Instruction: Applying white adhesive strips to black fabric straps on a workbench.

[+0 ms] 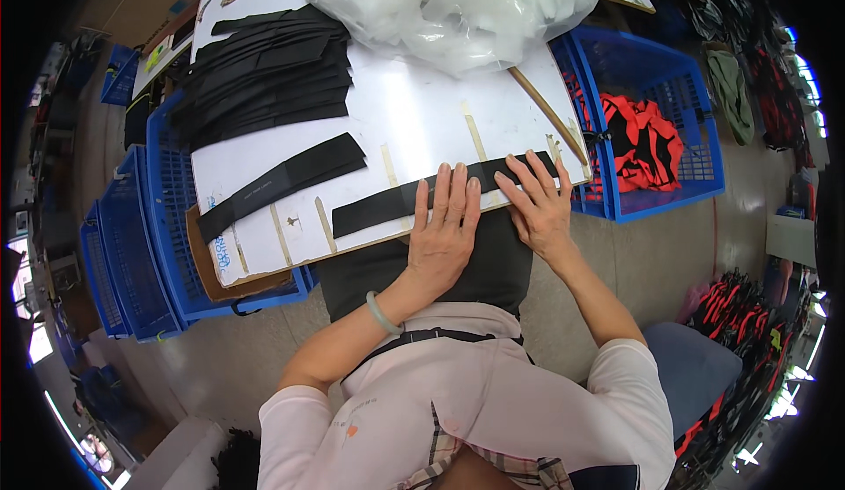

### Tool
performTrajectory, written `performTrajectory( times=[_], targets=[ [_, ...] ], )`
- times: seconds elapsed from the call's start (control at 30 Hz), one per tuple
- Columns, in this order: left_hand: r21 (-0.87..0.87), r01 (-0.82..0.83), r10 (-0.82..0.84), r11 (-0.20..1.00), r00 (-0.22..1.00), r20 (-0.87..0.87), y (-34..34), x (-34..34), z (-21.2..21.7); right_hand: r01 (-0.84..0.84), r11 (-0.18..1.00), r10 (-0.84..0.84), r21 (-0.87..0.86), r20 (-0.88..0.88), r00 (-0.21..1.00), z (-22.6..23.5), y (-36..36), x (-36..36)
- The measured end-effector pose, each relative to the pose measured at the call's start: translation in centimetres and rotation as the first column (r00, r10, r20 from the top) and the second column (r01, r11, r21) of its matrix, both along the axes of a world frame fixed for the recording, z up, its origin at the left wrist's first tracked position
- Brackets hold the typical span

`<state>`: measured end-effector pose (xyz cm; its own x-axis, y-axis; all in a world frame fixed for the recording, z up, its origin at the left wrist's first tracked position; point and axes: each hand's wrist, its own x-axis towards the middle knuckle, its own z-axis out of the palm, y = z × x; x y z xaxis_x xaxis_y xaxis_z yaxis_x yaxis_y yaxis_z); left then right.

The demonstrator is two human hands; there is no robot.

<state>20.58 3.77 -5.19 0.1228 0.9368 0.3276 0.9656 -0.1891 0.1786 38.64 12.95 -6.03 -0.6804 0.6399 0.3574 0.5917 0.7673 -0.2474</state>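
Note:
A long black fabric strip (pixel 374 211) lies flat along the near edge of the white tabletop (pixel 414 103). My left hand (pixel 444 235) rests on its middle with fingers stretched out flat. Toward the strip's right end, my right hand (pixel 540 204) also lies on it, fingers extended and slightly spread. Both palms hang over the table's near edge. To the left is another black strip (pixel 282 182), set at a slant with small pale print on it. Behind that one, a pile of overlapping black strips (pixel 273 67) covers the table's far left.
A large clear plastic bag (pixel 458 10) with white contents sits at the back. A wooden stick (pixel 547 116) lies at the right edge. Blue crates flank the table: one (pixel 713 155) holds red and black pieces, and others (pixel 163 252) stand left beside a cardboard box (pixel 207 265).

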Motion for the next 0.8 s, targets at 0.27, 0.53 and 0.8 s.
performTrajectory(
  times=[0.27,0.53,0.8],
  targets=[
    [0.005,0.015,-0.016,1.0,1.0,0.013,-0.1,-0.2,0.0,-0.001,1.0,0.001,0.004,0.0,1.0,0.1,-0.1,0.0],
    [0.011,-0.002,0.001,1.0,1.0,0.014,-0.1,0.0,0.1,0.012,0.986,-0.024,-0.165,-0.076,0.997,2.7,-0.3,-0.7],
    [-0.018,-0.201,0.199,0.979,0.948,0.25,0.4,1.0,-0.9,-0.413,0.899,0.365,-0.147,-0.272,0.89,5.0,-0.6,-14.0]
  ],
)
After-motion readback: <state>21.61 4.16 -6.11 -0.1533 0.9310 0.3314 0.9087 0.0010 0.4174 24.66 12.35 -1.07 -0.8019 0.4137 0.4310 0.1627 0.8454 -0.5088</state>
